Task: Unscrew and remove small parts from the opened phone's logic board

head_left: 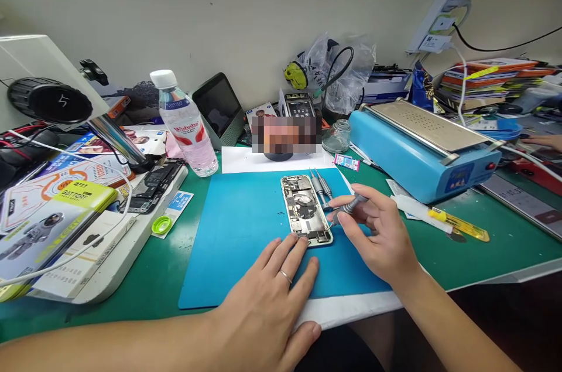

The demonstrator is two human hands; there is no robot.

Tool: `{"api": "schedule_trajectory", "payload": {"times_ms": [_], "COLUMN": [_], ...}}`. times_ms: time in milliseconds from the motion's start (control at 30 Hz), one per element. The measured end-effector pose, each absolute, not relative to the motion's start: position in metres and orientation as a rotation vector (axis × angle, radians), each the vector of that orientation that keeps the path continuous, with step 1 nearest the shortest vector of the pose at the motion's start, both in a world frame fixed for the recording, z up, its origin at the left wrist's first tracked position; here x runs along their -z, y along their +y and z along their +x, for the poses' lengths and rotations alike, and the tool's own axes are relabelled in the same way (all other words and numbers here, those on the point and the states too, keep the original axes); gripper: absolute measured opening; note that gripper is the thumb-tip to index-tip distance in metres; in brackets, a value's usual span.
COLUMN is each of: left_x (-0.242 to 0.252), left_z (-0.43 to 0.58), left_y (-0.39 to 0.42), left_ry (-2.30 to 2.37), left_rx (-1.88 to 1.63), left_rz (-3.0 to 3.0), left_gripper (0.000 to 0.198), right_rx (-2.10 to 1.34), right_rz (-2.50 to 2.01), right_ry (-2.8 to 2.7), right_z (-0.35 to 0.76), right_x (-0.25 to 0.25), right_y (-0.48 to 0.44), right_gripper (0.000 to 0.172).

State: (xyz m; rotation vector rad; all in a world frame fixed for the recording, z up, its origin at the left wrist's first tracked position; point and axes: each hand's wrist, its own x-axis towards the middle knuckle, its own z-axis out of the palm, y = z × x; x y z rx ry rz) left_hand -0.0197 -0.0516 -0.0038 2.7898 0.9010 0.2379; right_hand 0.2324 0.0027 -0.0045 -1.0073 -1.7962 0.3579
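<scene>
An opened smartphone (304,208) lies on the blue mat (237,225), its inner parts showing and no battery visible in its bay. My left hand (274,287) rests flat with fingers spread, fingertips touching the phone's near end. A grey precision screwdriver (349,208) is pinched in the fingers of my right hand (381,231); its tip is at the phone's lower right edge. Beside the phone's upper right side lie more screwdrivers (322,187). What sits under my left fingertips is hidden.
A water bottle (187,126) stands behind the mat's left corner. At right are a blue heating-plate machine (421,149) and a yellow cutter knife (461,224). Battery boxes (57,231) and a microscope stand (118,140) fill the left. Another person's hand (544,140) shows at far right.
</scene>
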Motion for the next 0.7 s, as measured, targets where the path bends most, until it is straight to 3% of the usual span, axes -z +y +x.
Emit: {"api": "schedule_trajectory", "payload": {"times_ms": [700], "left_x": [-0.0026], "left_z": [-0.0185], "left_y": [-0.0547], "left_ry": [0.931], "left_rx": [-0.226], "left_rz": [2.769], "left_gripper": [0.066], "right_rx": [-0.18], "right_rz": [-0.862], "right_ry": [-1.911], "right_z": [0.233], "right_x": [0.0062], "right_y": [0.006], "right_gripper": [0.066]}}
